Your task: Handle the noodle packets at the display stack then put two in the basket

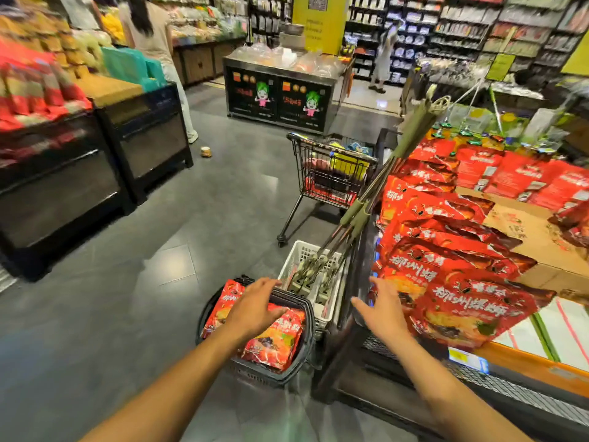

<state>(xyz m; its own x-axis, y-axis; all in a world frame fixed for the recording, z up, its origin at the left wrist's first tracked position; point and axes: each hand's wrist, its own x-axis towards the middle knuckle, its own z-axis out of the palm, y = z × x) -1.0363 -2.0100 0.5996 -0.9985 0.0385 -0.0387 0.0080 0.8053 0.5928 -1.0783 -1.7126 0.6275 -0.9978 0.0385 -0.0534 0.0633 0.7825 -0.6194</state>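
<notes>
Head view. A person stands in a supermarket aisle beside a display shelf (478,371) stacked with red snack packets (471,301). The left hand (258,309) is spread flat, fingers (271,283) wide and holding nothing, hovering just over a dark shopping basket (287,374) on the floor. Two red packets in the basket (274,339) already lie side by side under that hand; whether the palm touches them cannot be told. The right hand (384,311) is likewise open, fingers (377,283) extended and holding nothing, just beside the nearest hanging packet at the shelf's edge, close to it but not gripping it.

As for progress, some loading appears done, since the basket holds packets, while many more remain on the shelf; judging by the open right hand next to the stack, a further pick seems to be the step at hand.

Beyond the basket stands a white plastic crate (302,253) holding long-handled tongs (360,215) that lean against the shelf. A wire shopping trolley (325,173) stands farther up the aisle, a small jar (206,151) sits on the floor, and another shopper (153,33) stands at the left-hand displays.
</notes>
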